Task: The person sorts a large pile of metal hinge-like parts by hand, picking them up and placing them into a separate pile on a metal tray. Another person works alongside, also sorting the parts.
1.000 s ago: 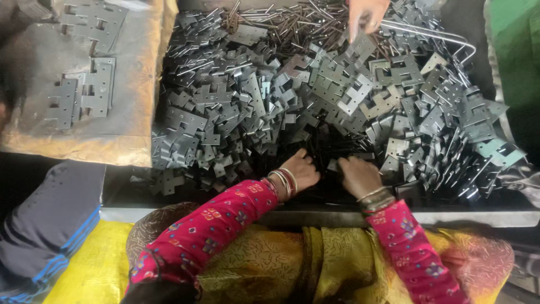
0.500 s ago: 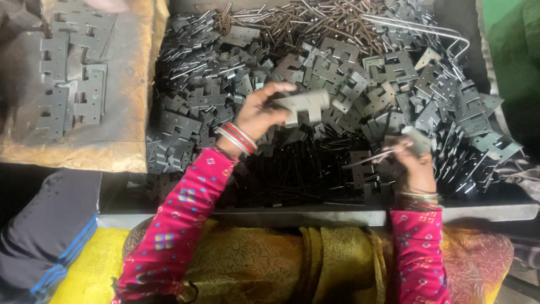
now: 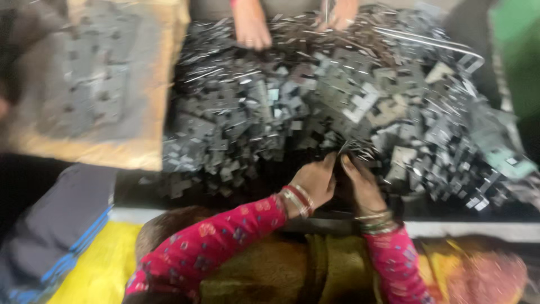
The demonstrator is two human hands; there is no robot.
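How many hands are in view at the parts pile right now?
4: the left hand and right hand meet at the near edge of the metal parts pile; two co-worker's hands at the far edge.

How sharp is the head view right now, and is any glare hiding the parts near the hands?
Head view: motion-blurred throughout; left hand and right hand are soft-edged; the metal parts pile smears into streaks with small bright glints, no heavy glare; the tray at left is blurred too.
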